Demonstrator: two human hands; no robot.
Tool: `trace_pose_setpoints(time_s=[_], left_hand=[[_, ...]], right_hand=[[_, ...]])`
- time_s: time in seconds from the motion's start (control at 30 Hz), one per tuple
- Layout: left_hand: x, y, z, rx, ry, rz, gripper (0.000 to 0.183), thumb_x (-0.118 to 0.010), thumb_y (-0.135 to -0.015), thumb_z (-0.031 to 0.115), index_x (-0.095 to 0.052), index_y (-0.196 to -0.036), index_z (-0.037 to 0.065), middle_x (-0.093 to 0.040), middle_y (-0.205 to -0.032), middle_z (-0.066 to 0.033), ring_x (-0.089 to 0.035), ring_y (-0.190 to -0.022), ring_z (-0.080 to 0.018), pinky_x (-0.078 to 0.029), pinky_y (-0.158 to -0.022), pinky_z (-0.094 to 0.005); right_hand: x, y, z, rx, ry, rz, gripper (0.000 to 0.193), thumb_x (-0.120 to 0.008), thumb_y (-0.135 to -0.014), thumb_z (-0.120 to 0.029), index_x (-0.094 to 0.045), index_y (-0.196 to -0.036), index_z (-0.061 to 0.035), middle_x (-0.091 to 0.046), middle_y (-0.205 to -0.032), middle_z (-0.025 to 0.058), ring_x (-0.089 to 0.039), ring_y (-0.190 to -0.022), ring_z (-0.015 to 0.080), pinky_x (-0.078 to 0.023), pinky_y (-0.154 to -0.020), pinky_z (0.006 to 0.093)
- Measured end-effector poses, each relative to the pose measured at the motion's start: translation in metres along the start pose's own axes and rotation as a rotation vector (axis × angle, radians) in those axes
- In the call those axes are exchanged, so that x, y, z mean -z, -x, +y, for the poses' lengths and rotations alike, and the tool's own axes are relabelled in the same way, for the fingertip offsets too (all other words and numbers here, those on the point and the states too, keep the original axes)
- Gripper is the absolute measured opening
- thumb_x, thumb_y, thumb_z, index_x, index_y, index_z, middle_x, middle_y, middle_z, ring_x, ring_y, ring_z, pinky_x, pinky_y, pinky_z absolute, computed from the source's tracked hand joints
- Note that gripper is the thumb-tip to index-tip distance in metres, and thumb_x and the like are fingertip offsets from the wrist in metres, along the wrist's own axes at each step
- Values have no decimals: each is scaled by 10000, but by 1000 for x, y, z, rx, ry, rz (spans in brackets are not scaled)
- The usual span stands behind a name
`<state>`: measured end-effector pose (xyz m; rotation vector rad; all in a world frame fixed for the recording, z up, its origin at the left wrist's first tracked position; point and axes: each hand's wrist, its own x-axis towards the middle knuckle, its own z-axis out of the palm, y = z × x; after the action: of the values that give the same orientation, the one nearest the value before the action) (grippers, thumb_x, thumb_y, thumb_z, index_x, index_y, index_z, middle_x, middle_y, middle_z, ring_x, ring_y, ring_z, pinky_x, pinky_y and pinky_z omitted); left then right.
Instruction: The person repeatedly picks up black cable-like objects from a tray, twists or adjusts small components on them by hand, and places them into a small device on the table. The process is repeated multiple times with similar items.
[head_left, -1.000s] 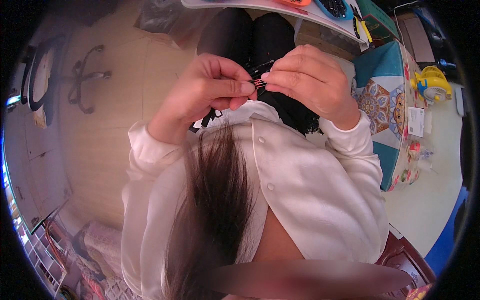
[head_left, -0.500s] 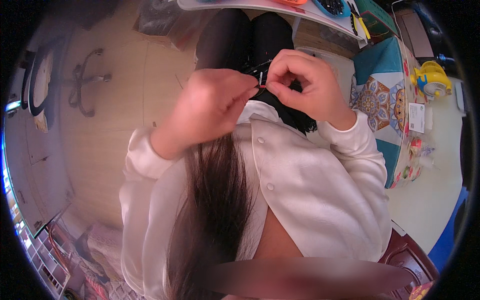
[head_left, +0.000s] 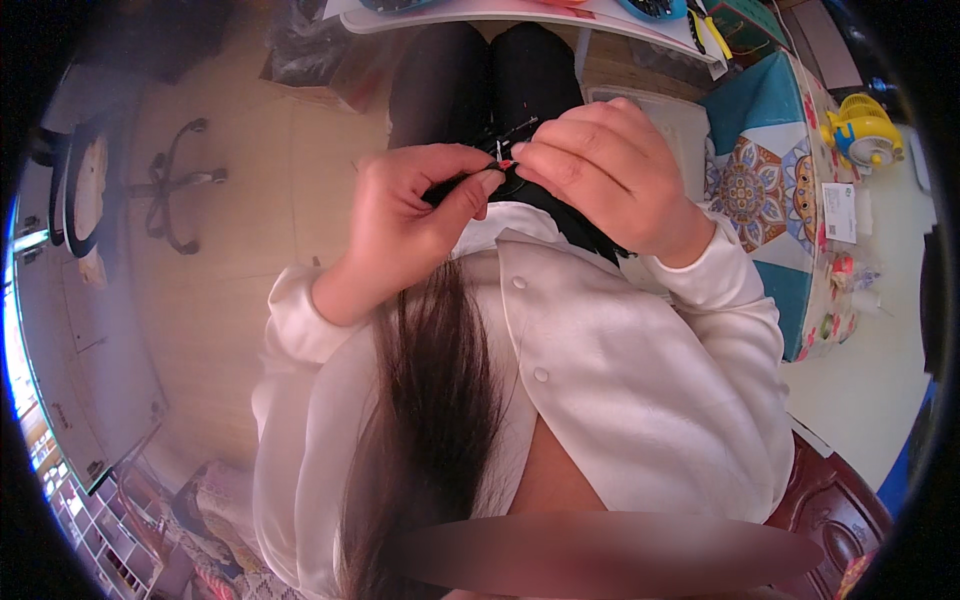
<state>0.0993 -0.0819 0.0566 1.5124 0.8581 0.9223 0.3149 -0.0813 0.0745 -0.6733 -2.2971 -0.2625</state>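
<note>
In the head view, the small black-and-red piece (head_left: 506, 165) sits between the person's two hands, above the black trousers (head_left: 440, 85). The left hand (head_left: 405, 200) has its grip pinched on the black side, thumb against forefinger; the right hand (head_left: 612, 175) has bent fingertips at the red part, and whether its grip is closed cannot be told. Good handling likely calls for a light, steady left pinch close to the red part and small right-hand moves that leave the piece visible. Its long axis seems to run roughly left to right; its front is too small to tell, though a pale sliver (head_left: 499, 149) points away from the body.
</note>
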Motion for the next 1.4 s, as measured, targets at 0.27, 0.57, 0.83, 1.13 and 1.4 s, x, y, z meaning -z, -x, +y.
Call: trace_pose_setpoints(time_s=[0.27,0.57,0.83,1.13,1.4], left_hand=[[-2,-5,-4,-641,-659,-2,119,-644,-768,-63,-641,-886,-49,-601,-660,-138,-604,-569,-284,-475,-504,-297],[11,-6,-6,15,123,-138,86,-651,-870,22,-670,-918,-47,-637,-737,-59,-565,-630,-101,-442,-535,-231],[11,-8,-5,170,323,-209,92,-652,-883,27,-679,-926,-49,-636,-749,-39,-550,-655,-69,-432,-566,-205],[17,-7,-7,192,499,-232,84,-643,-878,36,-675,-880,-42,-639,-737,-68,-557,-621,-97,-429,-537,-216],[16,-14,-18,217,631,-310,121,-616,-903,74,-643,-908,-44,-622,-697,-74,-527,-575,-87,-358,-488,-195]], right_hand=[[-1,6,-3,-847,-812,-372,117,-672,-877,-96,-594,-874,-9,-568,-784,11,-536,-727,82,-447,-630,219],[8,6,-2,-726,-804,-184,169,-711,-830,-91,-650,-968,-16,-622,-877,28,-561,-741,114,-462,-649,230],[-3,-2,0,-123,-267,36,248,-782,-684,-34,-657,-898,-21,-608,-841,84,-573,-715,229,-465,-616,302],[7,-6,-4,-468,-643,-31,309,-786,-728,-90,-668,-1002,-11,-656,-943,85,-609,-780,163,-468,-627,265],[-7,-7,-6,-343,-528,39,170,-760,-730,-25,-668,-873,-23,-664,-789,83,-636,-700,203,-498,-603,276]])
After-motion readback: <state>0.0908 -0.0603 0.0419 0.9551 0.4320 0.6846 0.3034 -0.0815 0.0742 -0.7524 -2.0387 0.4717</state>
